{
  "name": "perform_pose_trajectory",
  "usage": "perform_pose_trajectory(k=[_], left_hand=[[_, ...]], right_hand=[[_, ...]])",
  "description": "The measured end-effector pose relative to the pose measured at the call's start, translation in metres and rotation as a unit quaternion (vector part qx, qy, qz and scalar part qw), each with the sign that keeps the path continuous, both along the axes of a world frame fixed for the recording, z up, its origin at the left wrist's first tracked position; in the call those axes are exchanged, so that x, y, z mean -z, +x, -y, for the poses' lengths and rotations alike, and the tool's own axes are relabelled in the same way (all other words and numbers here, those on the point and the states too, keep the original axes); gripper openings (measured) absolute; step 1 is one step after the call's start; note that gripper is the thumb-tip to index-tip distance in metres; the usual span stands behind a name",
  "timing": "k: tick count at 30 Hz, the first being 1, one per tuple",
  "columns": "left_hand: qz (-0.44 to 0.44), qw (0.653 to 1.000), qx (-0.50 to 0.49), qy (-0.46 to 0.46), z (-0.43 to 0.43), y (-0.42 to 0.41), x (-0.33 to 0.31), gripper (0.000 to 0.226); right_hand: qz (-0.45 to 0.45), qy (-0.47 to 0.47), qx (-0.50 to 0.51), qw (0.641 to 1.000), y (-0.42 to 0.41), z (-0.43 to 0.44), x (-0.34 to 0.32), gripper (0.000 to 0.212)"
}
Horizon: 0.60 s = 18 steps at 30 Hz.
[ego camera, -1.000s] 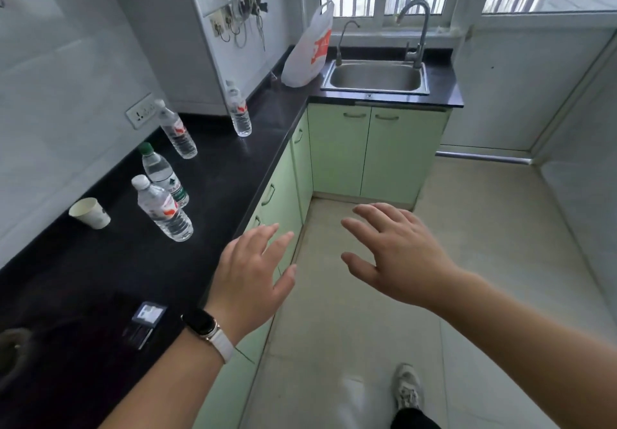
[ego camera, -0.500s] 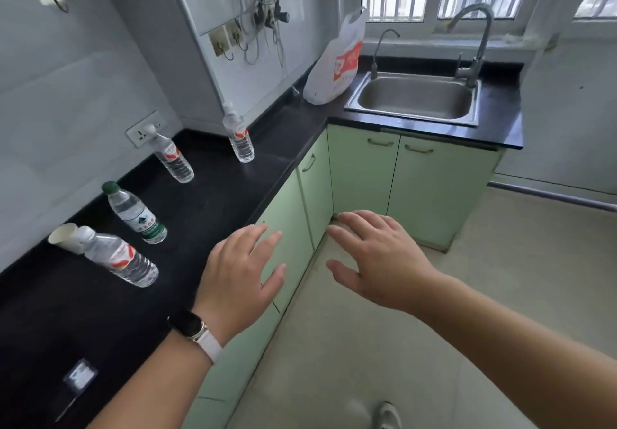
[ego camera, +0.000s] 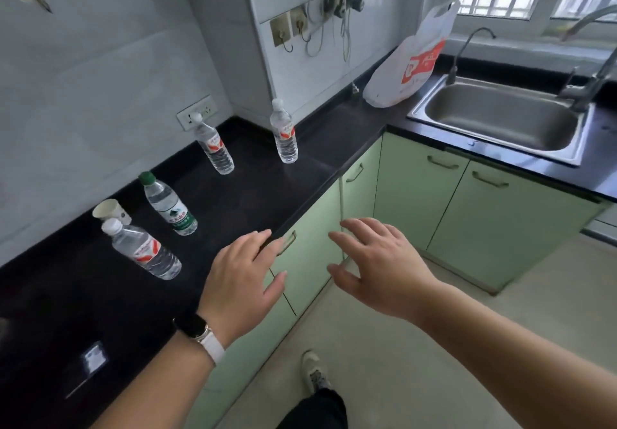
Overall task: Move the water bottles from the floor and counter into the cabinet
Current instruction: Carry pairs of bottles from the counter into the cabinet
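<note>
**A:** Where are the hands, taking the cabinet handle (ego camera: 286,243) as the mark?

**B:** The left hand (ego camera: 240,281) hovers just left of the handle, over the front edge of the counter (ego camera: 253,201). Its fingers are straight, spread and empty. The right hand (ego camera: 380,268) hangs to the right of the handle, in front of the shut cabinet door (ego camera: 310,255), fingers likewise apart and holding nothing.

**A:** And the bottles?

**B:** Four are in view, all on the counter left of the handle. The white-capped bottle (ego camera: 147,251) is nearest, with a paper cup (ego camera: 108,211) beside it. The green-capped bottle (ego camera: 168,204) comes next, then the wall-side bottle (ego camera: 215,148) and the far bottle (ego camera: 284,136). No bottle shows on the floor.

**A:** Which hand should reach?

**B:** The left, I'd judge. The white-capped bottle stands on its base, long axis upright, off to the left of those fingers. The right hand would have to cross over. With the door shut and the handle so near the left fingertips, opening may come first.
</note>
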<state>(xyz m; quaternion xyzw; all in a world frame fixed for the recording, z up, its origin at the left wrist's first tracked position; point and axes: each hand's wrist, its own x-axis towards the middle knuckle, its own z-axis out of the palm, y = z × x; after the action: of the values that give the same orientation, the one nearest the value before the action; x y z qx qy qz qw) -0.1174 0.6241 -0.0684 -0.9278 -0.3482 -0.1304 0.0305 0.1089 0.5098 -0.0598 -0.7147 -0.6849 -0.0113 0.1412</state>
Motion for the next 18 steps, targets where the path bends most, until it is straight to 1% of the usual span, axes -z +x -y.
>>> perform_pose_trajectory(k=[6,10,14,18], left_hand=[[0.015,1.000,-0.015,-0.023,-0.076,0.011,0.018,0.052],[0.027,0.999,-0.035,-0.018,-0.136,0.007,0.024,0.050],[0.030,0.997,-0.072,-0.011,-0.190,-0.013,0.025,0.051],[0.041,0.992,-0.122,0.008,-0.216,-0.046,0.017,0.052]], right_hand=[[0.028,-0.025,-0.013,0.999,0.007,-0.074,0.000,0.054],[0.047,-0.011,-0.030,0.998,0.007,-0.138,-0.005,0.054],[0.054,0.004,-0.057,0.997,-0.009,-0.206,-0.006,0.053],[0.056,0.011,-0.104,0.993,-0.036,-0.255,-0.005,0.054]])
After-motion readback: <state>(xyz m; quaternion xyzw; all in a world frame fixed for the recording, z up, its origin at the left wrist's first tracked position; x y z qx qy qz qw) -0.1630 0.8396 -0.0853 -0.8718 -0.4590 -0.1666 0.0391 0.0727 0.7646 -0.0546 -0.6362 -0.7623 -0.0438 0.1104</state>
